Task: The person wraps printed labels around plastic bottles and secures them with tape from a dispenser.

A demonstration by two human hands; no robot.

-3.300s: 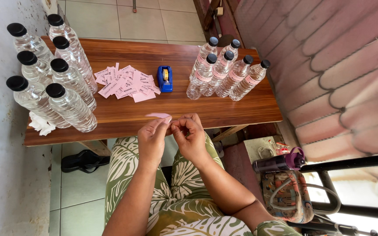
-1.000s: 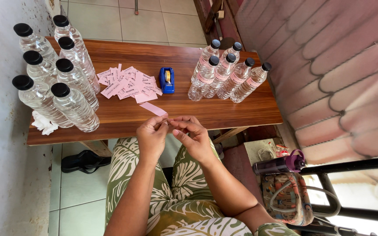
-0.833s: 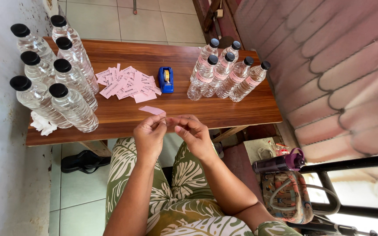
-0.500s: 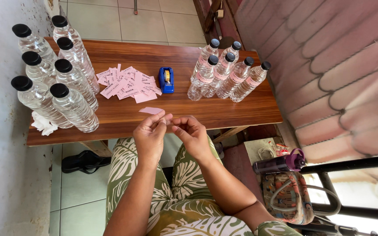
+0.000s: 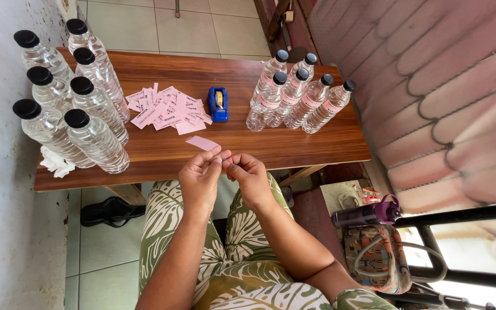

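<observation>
Pink label (image 5: 202, 142) is pinched at its near end by left hand (image 5: 201, 181), just above surface (image 5: 294, 146) edge. Right hand (image 5: 250, 178) fingertips closed against it, prob. on tape; not discernible. Recommended: label kept flat, corners gripped only.

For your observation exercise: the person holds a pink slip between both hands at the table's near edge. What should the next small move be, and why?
Probably reach for the blue tape dispenser. The left hand and right hand pinch one pink slip, the bottles on the right already wear pink bands, and the bottles on the left look bare.
</observation>
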